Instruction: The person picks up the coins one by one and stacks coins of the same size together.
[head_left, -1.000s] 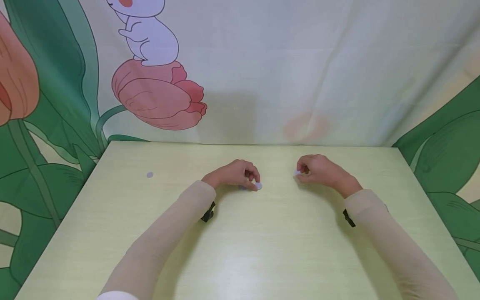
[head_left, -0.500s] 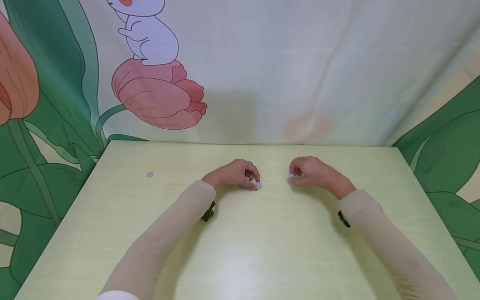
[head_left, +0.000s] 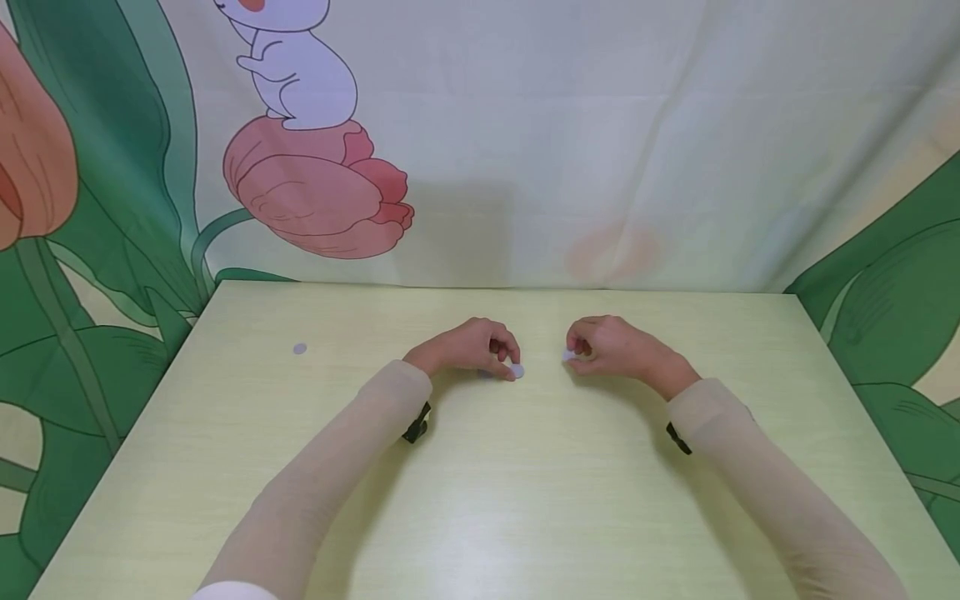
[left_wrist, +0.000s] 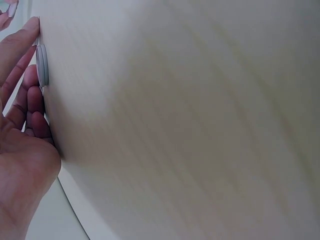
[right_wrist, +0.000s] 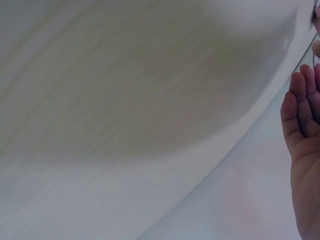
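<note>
In the head view my left hand (head_left: 468, 346) rests low over the table, thumb and forefinger pinching a small pale round disc (head_left: 517, 371). Another disc (head_left: 485, 374) lies under that hand, partly hidden by it. The left wrist view shows thin discs stacked (left_wrist: 42, 65) on the tabletop beside the curled fingers (left_wrist: 35, 97). To the right, my right hand (head_left: 618, 346) holds a similar pale disc (head_left: 568, 356) between thumb and forefinger, a short gap from the left hand's disc. The right wrist view shows mostly curled fingers (right_wrist: 302, 100), its disc hardly visible.
One more lilac disc (head_left: 300, 349) lies alone on the left of the pale wooden table (head_left: 480, 500). Behind the table's far edge hangs a curtain (head_left: 525, 125) printed with flowers, leaves and a white animal.
My right hand has moved left and slightly nearer with its disc, narrowing the gap to the left hand. The left hand has stayed in place.
</note>
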